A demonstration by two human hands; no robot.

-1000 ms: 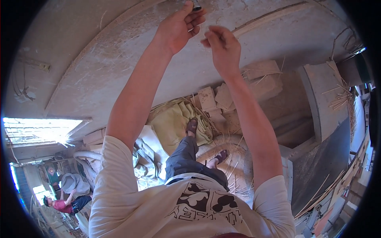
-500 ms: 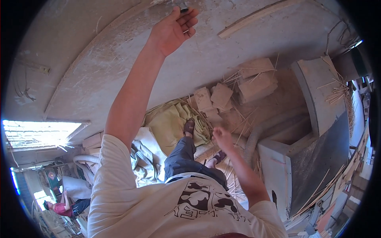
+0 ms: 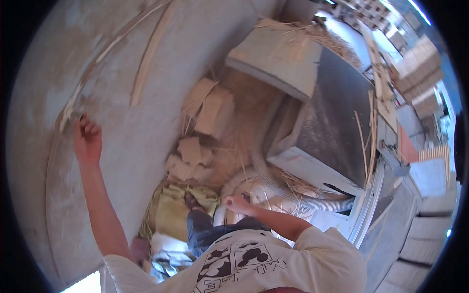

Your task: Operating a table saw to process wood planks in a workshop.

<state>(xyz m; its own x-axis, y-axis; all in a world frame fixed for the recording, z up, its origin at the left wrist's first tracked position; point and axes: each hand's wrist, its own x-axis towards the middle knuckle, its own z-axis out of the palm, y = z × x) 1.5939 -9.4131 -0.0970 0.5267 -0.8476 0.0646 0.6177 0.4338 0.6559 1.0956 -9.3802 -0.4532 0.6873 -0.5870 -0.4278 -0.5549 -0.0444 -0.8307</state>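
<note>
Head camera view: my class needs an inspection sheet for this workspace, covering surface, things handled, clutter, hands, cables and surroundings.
Surface: dusty grey wall bearing a long, thin, curved wooden strip.
Job's things: small greyish item at the left hand; blurred, kind unclear.
Clutter: pale, rough-edged blocks; thin light-wood sticks; crumpled olive-green fabric.
Hands: left raised by the wall, fingers curled; right hand before the body, curled, contents hidden.
Cables: nothing seen; only a ribbed grey hose.
Surroundings: large dark flat panel; stacked tan wooden pieces.
</note>
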